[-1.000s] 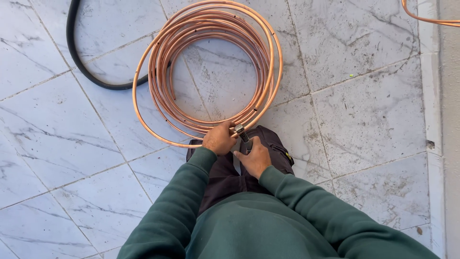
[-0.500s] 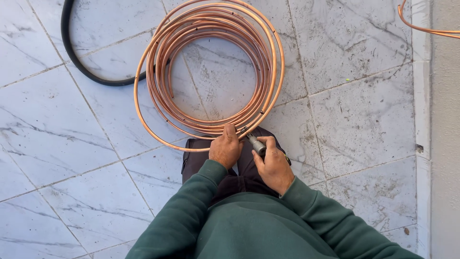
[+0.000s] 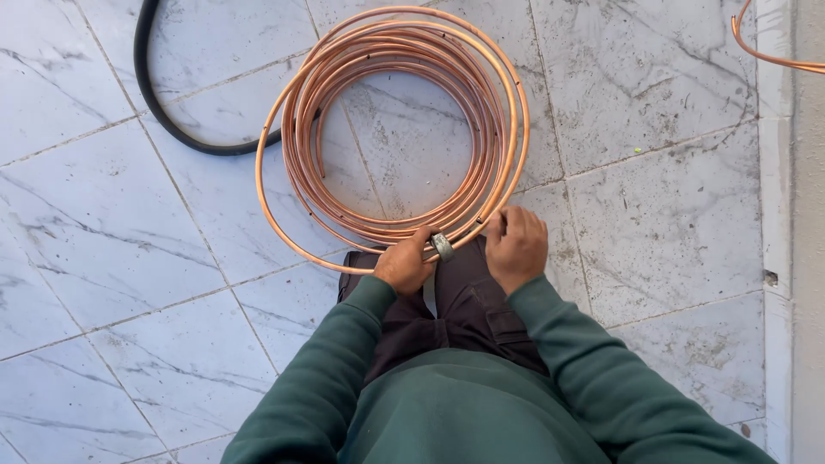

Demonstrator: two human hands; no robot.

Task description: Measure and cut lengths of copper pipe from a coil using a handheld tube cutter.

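Copper tubing coil (image 3: 391,129) lies flat on the marble floor tiles (image 3: 670,206), its near edge at my knees. My left hand (image 3: 404,265) pinches a small grey roll of tape (image 3: 442,246) against the tubing; my right hand (image 3: 516,247), half a second ago beside that roll, now sits curled over the coil's near-right strands. A black hose (image 3: 172,120) curves at far left.

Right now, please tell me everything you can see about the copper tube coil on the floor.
The copper tube coil is thin, shiny, orange-brown tubing wound in many loose round loops, lying flat on the grey marbled floor tiles. One outer loop sags wider on the left. Its near edge lies by the person's knees, where the left hand and right hand grip it. A black hose passes beside its far-left edge.
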